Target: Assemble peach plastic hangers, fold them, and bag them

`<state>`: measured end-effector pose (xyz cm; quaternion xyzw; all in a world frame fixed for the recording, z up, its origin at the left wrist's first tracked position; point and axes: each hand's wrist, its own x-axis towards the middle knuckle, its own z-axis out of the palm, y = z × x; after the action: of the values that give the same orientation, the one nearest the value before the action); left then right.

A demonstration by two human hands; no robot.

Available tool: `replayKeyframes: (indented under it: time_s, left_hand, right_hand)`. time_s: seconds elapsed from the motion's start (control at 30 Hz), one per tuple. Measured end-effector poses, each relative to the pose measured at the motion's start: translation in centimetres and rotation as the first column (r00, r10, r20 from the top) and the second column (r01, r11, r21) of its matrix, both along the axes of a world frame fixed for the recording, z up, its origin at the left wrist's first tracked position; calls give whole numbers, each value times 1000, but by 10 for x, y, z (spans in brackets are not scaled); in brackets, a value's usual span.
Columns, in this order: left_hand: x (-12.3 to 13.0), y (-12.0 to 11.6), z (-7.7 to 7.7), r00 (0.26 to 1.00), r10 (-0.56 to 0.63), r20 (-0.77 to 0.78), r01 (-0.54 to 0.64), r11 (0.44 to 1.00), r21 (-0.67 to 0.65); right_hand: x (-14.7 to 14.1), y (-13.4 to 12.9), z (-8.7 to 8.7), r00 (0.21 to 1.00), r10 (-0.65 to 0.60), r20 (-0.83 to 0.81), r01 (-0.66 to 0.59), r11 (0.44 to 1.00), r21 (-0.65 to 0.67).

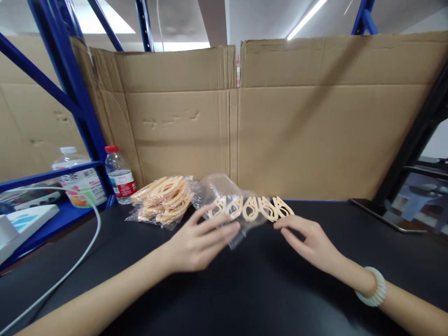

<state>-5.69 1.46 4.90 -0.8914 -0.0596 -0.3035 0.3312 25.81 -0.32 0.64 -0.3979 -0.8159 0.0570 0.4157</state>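
Several cream plastic pieces with curved loops (251,210), like folded hangers, stand in a row against the cardboard. A clear plastic bag (219,184), partly smeared by motion, lies over the left part of the row. My left hand (198,242) is at the bag's near side, palm down, thumb and forefinger closing on its film; its other fingers are stretched. By the row's right end is my right hand (311,240), forefinger and thumb bent and slightly apart, nothing visible between them. Whether its fingertips touch the last piece I cannot tell.
Left of the row lies a heap of similar cream pieces in clear bags (164,198). Behind it stand a red-capped bottle (121,179) and a larger jug (82,182). A white cable (84,252) crosses the black table (224,298). Cardboard (182,121) walls the back.
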Motion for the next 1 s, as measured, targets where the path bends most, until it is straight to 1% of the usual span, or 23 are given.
replayKeyframes:
  time_s: [0.03, 0.1, 0.17, 0.2, 0.23, 0.3, 0.37, 0.4, 0.47, 0.5, 0.53, 0.57, 0.63, 0.67, 0.7, 0.73, 0.77, 0.83, 0.9, 1.0]
  left_hand:
    - [7, -9, -3, 995, -92, -40, 92, 996, -3]
    - [17, -22, -9, 969, -221, -108, 216, 975, -51]
    - [23, -29, -15, 941, -322, -102, 309, 943, -123]
    - [25, -31, -18, 928, -361, -89, 344, 924, -165]
    - [26, -32, -19, 918, -389, -80, 367, 907, -205]
    - [28, -35, -19, 906, -415, -82, 379, 883, -275]
    - [28, -38, -16, 899, -432, -73, 383, 857, -345]
    - [29, -40, -15, 894, -446, -42, 396, 832, -389]
    - [30, -43, -15, 891, -449, 70, 424, 766, -483]
    - [31, -45, -16, 896, -423, 133, 427, 742, -517]
    - [32, -45, -17, 910, -367, 191, 410, 737, -537]
    - [34, -46, -19, 930, -286, 230, 367, 748, -554]
    - [37, -46, -24, 964, -73, 255, 218, 765, -607]
    - [39, -45, -27, 970, 35, 240, 133, 749, -649]
    - [41, -44, -29, 970, 126, 210, 58, 715, -697]
    - [42, -44, -31, 966, 191, 173, 0, 672, -741]
    - [43, -43, -33, 963, 230, 138, -40, 630, -775]
    - [44, -41, -37, 965, 250, 81, -81, 576, -813]
    - [44, -41, -39, 973, 227, 32, -101, 551, -829]
    - [43, -42, -39, 983, 179, -28, -121, 531, -839]
  right_hand:
    - [4, 2, 3, 992, -45, -116, 44, 999, -10]
    - [11, 6, 6, 944, -112, -310, 98, 993, -61]
    - [15, 9, 7, 908, -126, -400, 88, 990, -112]
    - [15, 10, 6, 911, -112, -398, 68, 990, -123]
    - [15, 8, 5, 928, -87, -363, 42, 991, -128]
    - [11, 3, 6, 975, 0, -222, -30, 991, -129]
    - [4, -7, 10, 991, 113, -69, -122, 983, -137]
    - [0, -13, 13, 987, 158, -20, -159, 977, -141]
    - [-7, -22, 18, 979, 202, 21, -197, 971, -134]
    - [-10, -25, 19, 979, 201, 30, -196, 974, -116]
    - [-12, -28, 20, 981, 189, 44, -185, 979, -89]
    - [-14, -29, 19, 983, 173, 69, -169, 984, -59]
    - [-17, -28, 16, 981, 131, 143, -131, 991, -8]
    - [-18, -27, 13, 977, 107, 185, -110, 994, 6]
    - [-19, -26, 11, 971, 84, 226, -90, 996, 13]
    - [-20, -25, 8, 962, 63, 264, -70, 997, 15]
    - [-21, -24, 6, 954, 45, 297, -51, 999, 15]
    - [-22, -24, 5, 939, 14, 345, -21, 1000, 16]
    - [-23, -26, 6, 929, -9, 370, 0, 1000, 22]
    - [-24, -28, 10, 921, -31, 388, 21, 999, 29]
